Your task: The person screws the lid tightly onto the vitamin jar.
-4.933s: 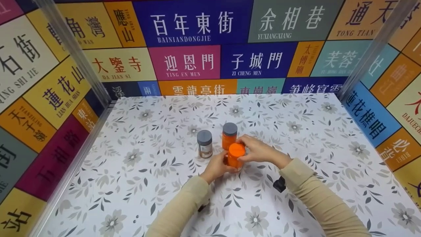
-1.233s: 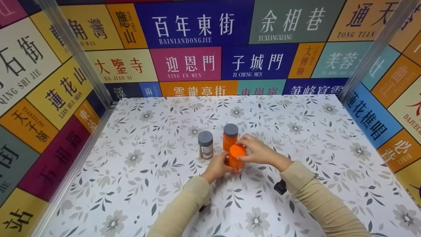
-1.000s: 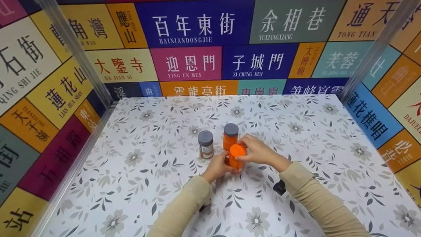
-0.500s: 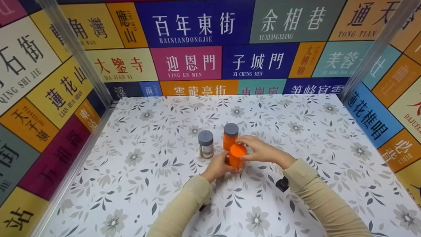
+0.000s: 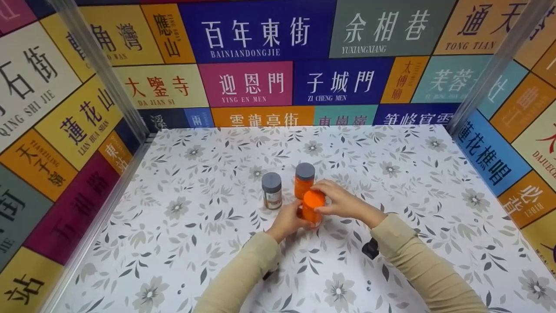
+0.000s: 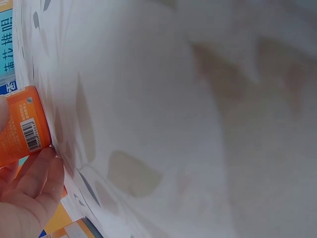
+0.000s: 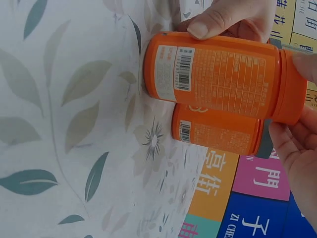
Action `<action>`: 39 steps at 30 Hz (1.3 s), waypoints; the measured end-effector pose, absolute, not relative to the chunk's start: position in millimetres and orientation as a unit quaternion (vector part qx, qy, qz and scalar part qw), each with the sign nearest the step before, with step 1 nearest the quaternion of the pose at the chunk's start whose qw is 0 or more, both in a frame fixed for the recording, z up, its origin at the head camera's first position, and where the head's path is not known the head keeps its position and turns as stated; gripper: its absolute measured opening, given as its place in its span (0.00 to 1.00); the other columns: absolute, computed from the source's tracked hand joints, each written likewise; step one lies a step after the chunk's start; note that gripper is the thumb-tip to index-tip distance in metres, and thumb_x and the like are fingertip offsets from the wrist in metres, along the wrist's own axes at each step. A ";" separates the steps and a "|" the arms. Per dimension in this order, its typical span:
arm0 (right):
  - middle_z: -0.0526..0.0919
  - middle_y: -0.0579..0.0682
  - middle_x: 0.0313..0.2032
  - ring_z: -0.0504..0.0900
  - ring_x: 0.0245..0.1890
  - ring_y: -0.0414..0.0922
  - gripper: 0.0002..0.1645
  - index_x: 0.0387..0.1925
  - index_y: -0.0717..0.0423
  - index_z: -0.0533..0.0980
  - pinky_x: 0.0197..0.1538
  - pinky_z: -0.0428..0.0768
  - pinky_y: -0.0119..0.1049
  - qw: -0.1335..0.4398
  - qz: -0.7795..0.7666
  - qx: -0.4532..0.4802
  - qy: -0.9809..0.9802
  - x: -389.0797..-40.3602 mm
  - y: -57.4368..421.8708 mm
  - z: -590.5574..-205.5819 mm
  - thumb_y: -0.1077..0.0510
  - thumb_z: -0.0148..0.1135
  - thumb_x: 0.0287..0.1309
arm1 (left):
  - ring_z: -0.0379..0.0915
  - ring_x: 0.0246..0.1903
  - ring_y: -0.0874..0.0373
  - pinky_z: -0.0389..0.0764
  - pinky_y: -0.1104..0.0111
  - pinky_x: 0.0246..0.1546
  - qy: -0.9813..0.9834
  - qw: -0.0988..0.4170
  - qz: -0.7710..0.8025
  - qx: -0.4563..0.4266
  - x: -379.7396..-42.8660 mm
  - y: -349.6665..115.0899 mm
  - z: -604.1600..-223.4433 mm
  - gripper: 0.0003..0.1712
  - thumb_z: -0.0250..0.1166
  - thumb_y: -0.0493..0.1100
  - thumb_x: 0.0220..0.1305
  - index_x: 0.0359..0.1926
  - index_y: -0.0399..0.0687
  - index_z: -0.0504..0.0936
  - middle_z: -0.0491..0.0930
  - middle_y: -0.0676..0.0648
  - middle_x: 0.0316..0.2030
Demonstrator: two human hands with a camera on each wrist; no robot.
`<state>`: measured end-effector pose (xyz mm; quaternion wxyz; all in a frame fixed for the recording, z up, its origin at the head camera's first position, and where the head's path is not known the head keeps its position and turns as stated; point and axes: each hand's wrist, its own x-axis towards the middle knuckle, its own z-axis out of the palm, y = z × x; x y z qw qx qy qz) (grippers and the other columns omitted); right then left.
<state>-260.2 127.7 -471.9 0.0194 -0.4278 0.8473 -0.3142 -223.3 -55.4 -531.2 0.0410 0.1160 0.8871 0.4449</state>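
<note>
An orange supplement bottle (image 5: 311, 215) stands upright on the table, its label and barcode showing in the right wrist view. My left hand (image 5: 289, 221) grips the bottle's lower body from the left, its thumb lying along the label side. At the top, my right hand (image 5: 343, 201) holds the orange lid (image 7: 291, 87) between thumb and fingers. The lid sits on the bottle. Close behind stands a second orange bottle (image 5: 303, 186) with a grey lid, partly covered by the first. To the left is a grey-lidded bottle (image 5: 272, 198) with a pale label, touched by neither hand.
The table (image 5: 182, 243) wears a white cloth with grey flowers and leaves. Colourful panels with Chinese lettering (image 5: 256, 30) wall it in at the back and sides. Clear corner posts (image 5: 102, 65) stand at the back corners.
Over the last second my right hand swings round the lid, loosening its fingers half a second ago, then turns back onto it. My left hand and the bottles stay in place.
</note>
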 end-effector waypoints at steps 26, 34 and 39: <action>0.74 0.60 0.46 0.72 0.46 0.53 0.28 0.48 0.68 0.72 0.49 0.73 0.47 -0.016 -0.315 -0.392 0.864 -260.2 131.5 -468.1 0.61 0.66 0.44 | 0.75 0.47 0.46 0.74 0.60 0.50 0.886 0.069 0.445 0.112 -220.8 -64.4 -523.9 0.34 0.71 0.40 0.48 0.56 0.39 0.68 0.76 0.37 0.49; 0.73 0.62 0.49 0.71 0.49 0.54 0.30 0.50 0.69 0.71 0.53 0.71 0.49 0.012 -0.297 -0.349 0.889 -266.1 152.4 -461.8 0.58 0.66 0.46 | 0.73 0.49 0.44 0.72 0.55 0.52 0.901 0.092 0.415 0.089 -209.0 -91.6 -514.5 0.35 0.70 0.42 0.48 0.58 0.40 0.67 0.73 0.36 0.53; 0.73 0.62 0.49 0.72 0.47 0.54 0.30 0.51 0.70 0.70 0.52 0.71 0.49 0.018 -0.294 -0.335 0.895 -270.9 166.9 -460.4 0.59 0.65 0.46 | 0.73 0.48 0.45 0.72 0.55 0.50 0.916 0.101 0.383 0.065 -197.6 -115.1 -512.3 0.37 0.71 0.45 0.49 0.60 0.44 0.68 0.73 0.38 0.53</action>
